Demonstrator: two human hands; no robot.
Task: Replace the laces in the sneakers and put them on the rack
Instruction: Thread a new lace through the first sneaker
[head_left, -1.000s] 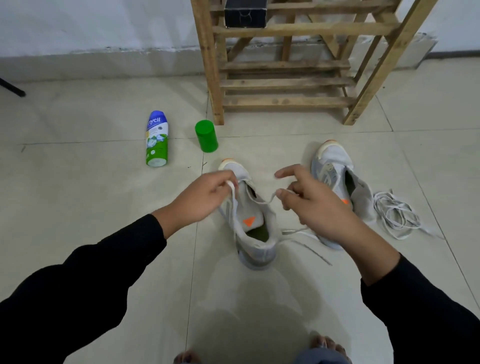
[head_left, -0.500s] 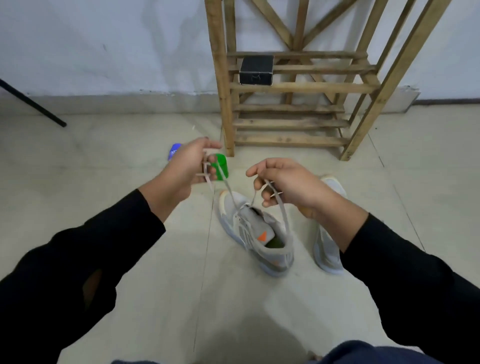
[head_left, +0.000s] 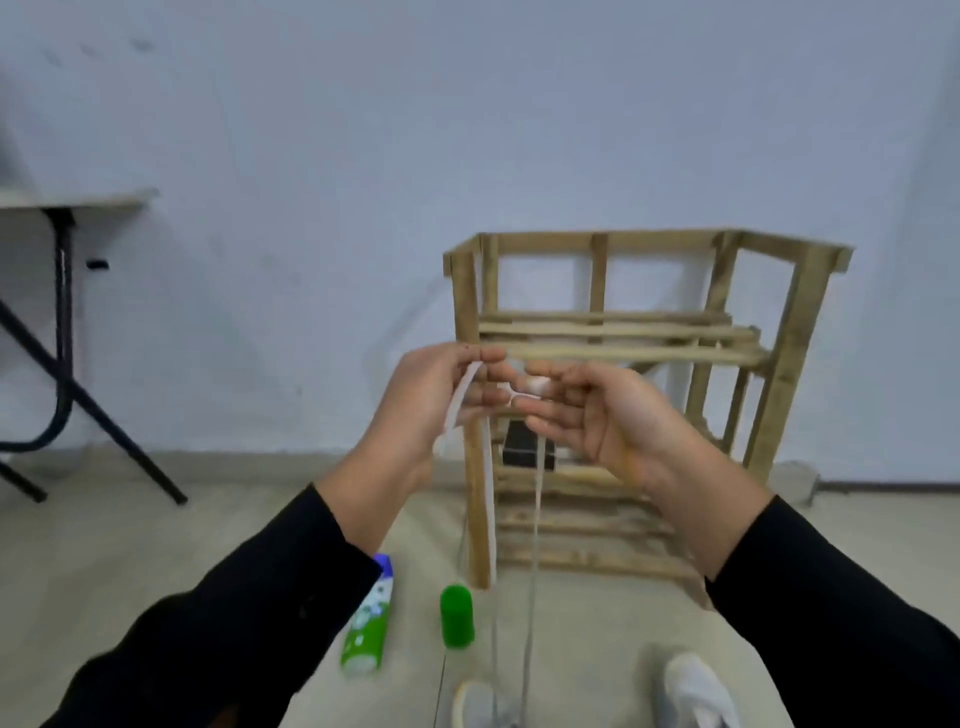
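Observation:
Both my hands are raised in front of the wooden rack (head_left: 779, 343), holding the ends of a white lace (head_left: 488, 499). My left hand (head_left: 441, 395) grips one lace strand, which hangs over its palm. My right hand (head_left: 587, 410) pinches the other end at its fingertips, close to the left fingers. Two strands run straight down to a grey sneaker (head_left: 478, 704) at the bottom edge, only its toe showing. The second sneaker (head_left: 696, 691) lies to its right on the floor.
A green and white spray can (head_left: 366, 623) lies on the tiled floor beside an upright green cap (head_left: 457, 616). A black box (head_left: 522, 447) sits on a lower rack shelf. A folding table (head_left: 62, 291) stands at the left against the wall.
Both hands rose high, drawing the lace ends up taut from the sneaker and bringing them together. The view tilted up, so the sneakers dropped to the bottom edge.

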